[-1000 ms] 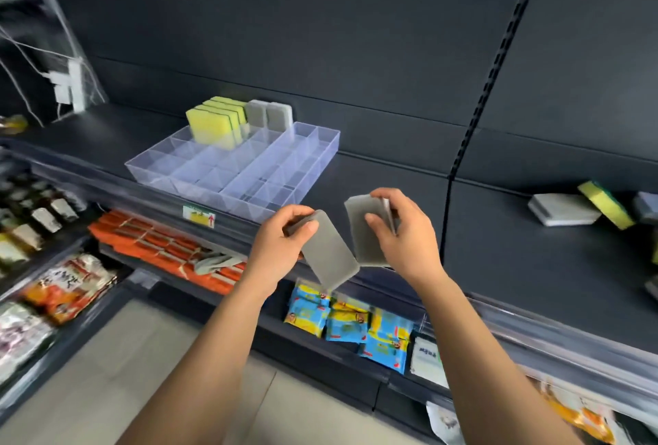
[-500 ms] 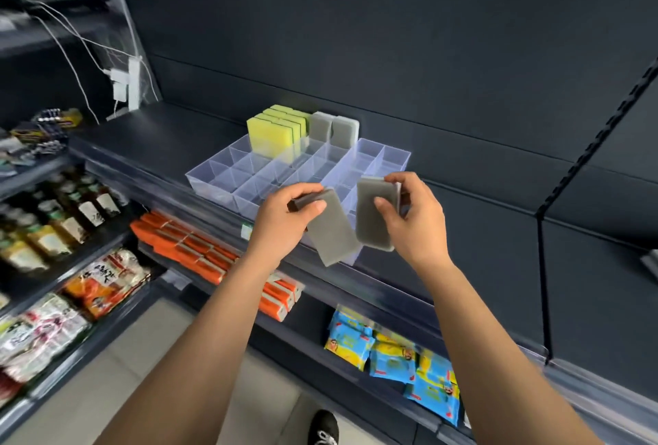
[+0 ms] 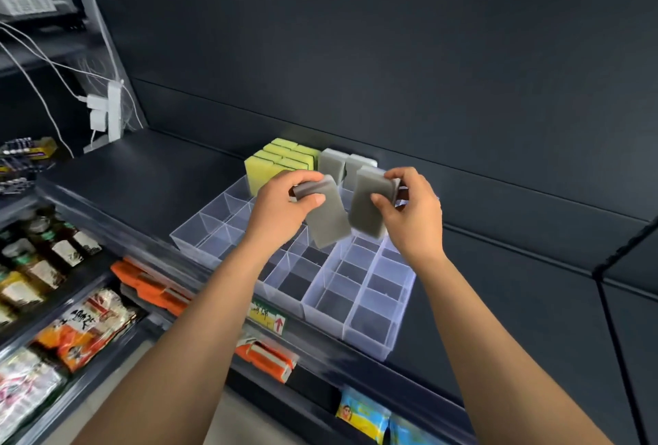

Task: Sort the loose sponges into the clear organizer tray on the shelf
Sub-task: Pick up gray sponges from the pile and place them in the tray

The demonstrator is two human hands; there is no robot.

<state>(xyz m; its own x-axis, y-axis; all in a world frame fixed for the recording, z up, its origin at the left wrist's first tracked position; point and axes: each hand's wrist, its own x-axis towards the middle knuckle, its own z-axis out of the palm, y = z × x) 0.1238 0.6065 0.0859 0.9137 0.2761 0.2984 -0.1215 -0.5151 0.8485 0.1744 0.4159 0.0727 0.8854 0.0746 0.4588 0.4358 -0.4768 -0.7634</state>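
gripping a grey sponge [image 3: 329,224] in the left hand [image 3: 285,211], thumb pressed on the near face, fingers curled over the top end. held tilted, lower end over the middle of the clear organizer tray [image 3: 370,346].

pinching a second grey sponge [image 3: 366,208] in the right hand [image 3: 414,218], thumb on the front face, fingers wrapped behind. held just right of the first, above the tray, lower corners close or touching; cannot tell which. behind it, under the right fingers, a pale edge; cannot tell whether another sponge or only a backing layer.

at the tray's back-left corner, yellow sponges [image 3: 281,163] standing on edge in a tight block. just right of those, along the tray's back wall, two standing grey sponges [image 3: 333,165], upright and side by side.

under the tray, a dark shelf [image 3: 160,174], visible through the clear bottoms of the nearer compartments; tray's front wall close to the shelf lip. just below the tray's front edge, a price label [image 3: 270,318] with a red arrow.

lower and left of the tray, orange packs [image 3: 156,289] and bottles [image 3: 53,252]. lower and right of it, blue packets [image 3: 363,412]. far left of the tray and higher, a white power strip [image 3: 114,110] with cables.
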